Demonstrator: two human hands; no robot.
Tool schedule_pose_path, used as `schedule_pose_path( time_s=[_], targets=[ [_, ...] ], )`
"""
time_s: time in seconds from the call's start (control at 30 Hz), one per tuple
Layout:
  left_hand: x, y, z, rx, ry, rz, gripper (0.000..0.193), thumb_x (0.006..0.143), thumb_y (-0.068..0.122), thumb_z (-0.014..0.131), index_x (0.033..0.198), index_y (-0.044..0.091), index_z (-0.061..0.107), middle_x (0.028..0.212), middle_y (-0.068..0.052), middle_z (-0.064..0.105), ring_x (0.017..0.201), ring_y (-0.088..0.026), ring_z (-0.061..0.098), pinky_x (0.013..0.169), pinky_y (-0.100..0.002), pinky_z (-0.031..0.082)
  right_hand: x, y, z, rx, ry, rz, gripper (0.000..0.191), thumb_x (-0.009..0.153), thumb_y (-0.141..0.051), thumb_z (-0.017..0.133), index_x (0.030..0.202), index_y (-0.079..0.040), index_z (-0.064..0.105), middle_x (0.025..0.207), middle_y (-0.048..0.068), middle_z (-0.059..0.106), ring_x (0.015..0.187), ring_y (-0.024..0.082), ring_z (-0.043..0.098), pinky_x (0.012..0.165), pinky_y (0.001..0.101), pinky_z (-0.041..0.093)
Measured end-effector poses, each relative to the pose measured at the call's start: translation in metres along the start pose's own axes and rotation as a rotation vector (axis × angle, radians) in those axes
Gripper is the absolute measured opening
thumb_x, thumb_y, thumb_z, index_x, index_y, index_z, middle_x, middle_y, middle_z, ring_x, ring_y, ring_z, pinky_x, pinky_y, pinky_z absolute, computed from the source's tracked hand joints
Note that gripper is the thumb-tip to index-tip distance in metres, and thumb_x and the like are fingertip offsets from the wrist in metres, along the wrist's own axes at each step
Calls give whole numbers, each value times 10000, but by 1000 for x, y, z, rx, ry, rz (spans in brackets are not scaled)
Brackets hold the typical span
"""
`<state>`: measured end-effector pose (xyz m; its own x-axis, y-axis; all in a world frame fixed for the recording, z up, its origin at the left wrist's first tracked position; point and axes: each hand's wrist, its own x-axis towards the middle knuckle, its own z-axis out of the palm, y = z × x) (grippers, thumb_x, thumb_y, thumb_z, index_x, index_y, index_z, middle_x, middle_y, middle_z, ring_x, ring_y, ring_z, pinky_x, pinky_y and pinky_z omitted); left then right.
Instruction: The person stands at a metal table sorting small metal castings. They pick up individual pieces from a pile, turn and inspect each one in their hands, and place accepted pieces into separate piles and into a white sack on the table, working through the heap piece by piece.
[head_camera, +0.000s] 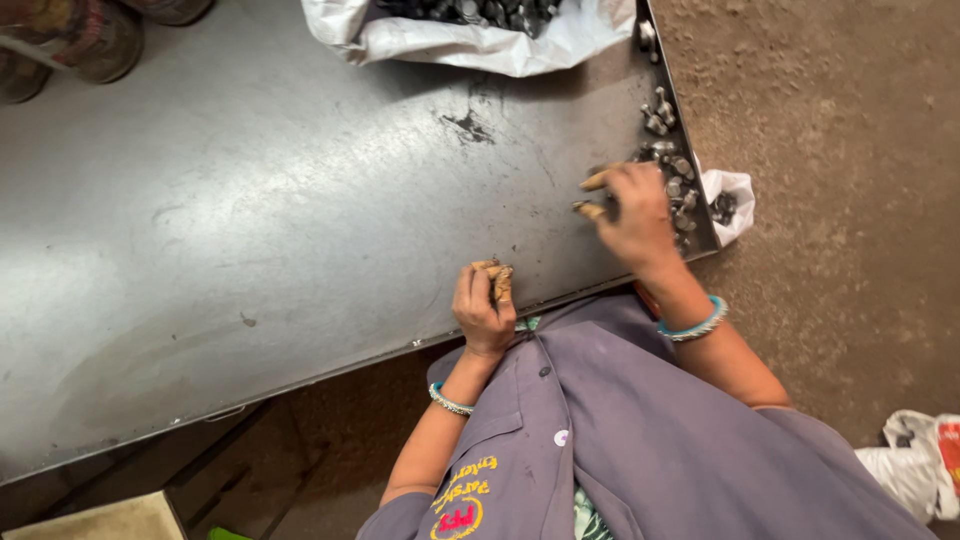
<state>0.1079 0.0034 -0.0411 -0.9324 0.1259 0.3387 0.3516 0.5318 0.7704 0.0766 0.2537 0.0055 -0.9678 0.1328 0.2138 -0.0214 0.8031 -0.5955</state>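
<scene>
Dull scuffed metal table (250, 230), shiny metal parts (680, 175) (crinkly plastic bag (480, 45)).

White plastic bag (480, 45) on grey metal table (250, 220); crumpled bag (915, 465) on brown floor (850, 130)

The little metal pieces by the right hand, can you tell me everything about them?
The small metal pieces are grey and shiny, short and stubby; their exact kind is too small to tell. They lie loose in a scattered heap along the right edge of the grey metal table, some touching each other. The right hand rests on the heap's near end, fingertips wrapped in tan covers. A few more sit in a white plastic bag hanging off the table's corner.
</scene>
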Motion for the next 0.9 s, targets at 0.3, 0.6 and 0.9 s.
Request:
schedule_pose_path(
  time_s=[0.3, 0.6, 0.9],
  targets=[
    [1, 11, -5, 86, 9, 56, 167, 885, 169, 681, 992, 45, 651, 1041, -139, 644, 922, -362, 644, 773, -452, 522, 49, 50, -19, -295, -46, 67, 891, 817, -491, 879, 1532, -68, 555, 1606, 300, 308, 1400, 497, 280, 1063, 715, 242],
    [-1, 22, -8, 90, 28, 62, 152, 904, 177, 690, 976, 48, 653, 1008, -125, 638, 900, -341, 644, 766, -436, 525, 36, 49, -35, -334, -106, 175, 549, 797, -471, 873, 1177, -91, 762, 1446, 160, 533, 1361, 401, 371, 1135, 628, 274],
    [-4, 21, -14, 70, 34, 77, 139, 911, 172, 685, 981, 56, 652, 1006, -122, 637, 917, -350, 645, 777, -442, 521, -11, 25, -34, -331, -75, 156, 439, 830, -363, 852, 1184, -120, 760, 1301, 130, 598, 1296, 373, 437, 1132, 555, 335]
  ],
)
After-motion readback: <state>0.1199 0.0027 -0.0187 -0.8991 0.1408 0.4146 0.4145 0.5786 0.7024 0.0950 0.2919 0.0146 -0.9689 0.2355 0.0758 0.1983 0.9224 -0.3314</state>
